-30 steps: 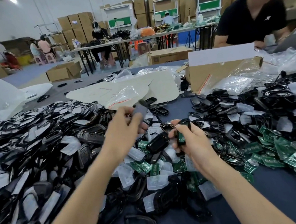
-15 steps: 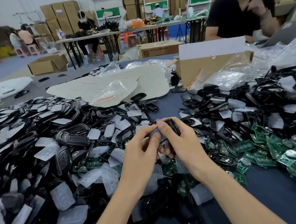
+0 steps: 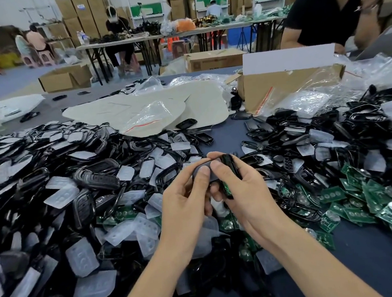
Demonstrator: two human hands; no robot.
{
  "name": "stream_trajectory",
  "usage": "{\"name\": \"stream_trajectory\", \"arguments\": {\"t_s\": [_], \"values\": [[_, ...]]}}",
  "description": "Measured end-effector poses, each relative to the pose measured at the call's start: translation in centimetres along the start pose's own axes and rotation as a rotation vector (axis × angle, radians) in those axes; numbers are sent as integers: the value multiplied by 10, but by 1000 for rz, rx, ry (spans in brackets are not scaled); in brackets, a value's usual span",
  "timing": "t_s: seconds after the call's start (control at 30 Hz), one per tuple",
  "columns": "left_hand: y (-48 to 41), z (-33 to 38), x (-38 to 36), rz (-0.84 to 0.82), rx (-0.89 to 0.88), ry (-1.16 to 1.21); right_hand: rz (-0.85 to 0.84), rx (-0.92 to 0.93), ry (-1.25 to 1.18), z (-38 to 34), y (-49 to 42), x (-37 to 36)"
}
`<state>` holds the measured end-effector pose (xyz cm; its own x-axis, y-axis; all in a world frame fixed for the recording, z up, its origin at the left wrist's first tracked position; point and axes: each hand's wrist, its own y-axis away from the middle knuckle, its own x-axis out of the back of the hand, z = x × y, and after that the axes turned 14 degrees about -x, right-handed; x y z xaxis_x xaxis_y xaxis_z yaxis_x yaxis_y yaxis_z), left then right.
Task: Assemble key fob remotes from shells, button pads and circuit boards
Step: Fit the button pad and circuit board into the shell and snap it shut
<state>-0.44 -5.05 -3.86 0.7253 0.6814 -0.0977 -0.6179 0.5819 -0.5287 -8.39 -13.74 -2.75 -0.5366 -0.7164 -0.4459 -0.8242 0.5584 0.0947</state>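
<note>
Far out to the left of the left hand, black shells lie heaped with milky, translucent button pads, each pad a soft rounded tab with raised bumps, and the heap runs right up under both wrists. The left hand is raised over the desk, thumb and forefinger pinching a dark grey shell half, smooth and rounded at its edge. Touching it on the right, thumb beside thumb, the right hand curls its fingers round a glossy black shell held on edge, with a green circuit board showing at its lower end. The two pieces meet between the thumbs, directly above the mixed parts. Beyond the hands lie beige sheets and a clear plastic bag with a red strip. Beyond the right hand stands an open cardboard box. To the right of the right hand, more black shells give way to a spread of loose green circuit boards, some carrying round silver discs. Labels on the stacked cartons far behind are too small to read.
</note>
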Motion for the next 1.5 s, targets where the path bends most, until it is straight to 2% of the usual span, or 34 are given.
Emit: {"name": "stream_trajectory", "arguments": {"t_s": [0.17, 0.37, 0.67, 0.83, 1.03, 1.13, 1.23, 1.3, 1.5], "values": [[2, 3, -1, -2, 7, -1, 28, -7, 16, 3, -1, 0], [2, 3, 1, 48, 78, 22, 89, 61, 197, 7, -2, 3], [1, 4, 1, 70, 116, 28, 97, 50, 173, 7, -1, 1], [0, 9, 4, -64, 48, -38, 126, 38, 127, 3, -3, 4], [1, 11, 13, -207, 33, -93, 116, 65, 205, 1, 0, 6], [-2, 11, 20, -270, 0, -265, 134, 96, 328, 3, 0, 6], [-6, 10, 26, -356, -63, -447, 83, 59, 366, 2, 1, 7], [-7, 12, 28, -373, -72, -426, 73, 55, 403, 0, 2, 8], [-7, 15, 29, -435, -36, -332, 194, 90, 421, -3, 2, 11]]}}
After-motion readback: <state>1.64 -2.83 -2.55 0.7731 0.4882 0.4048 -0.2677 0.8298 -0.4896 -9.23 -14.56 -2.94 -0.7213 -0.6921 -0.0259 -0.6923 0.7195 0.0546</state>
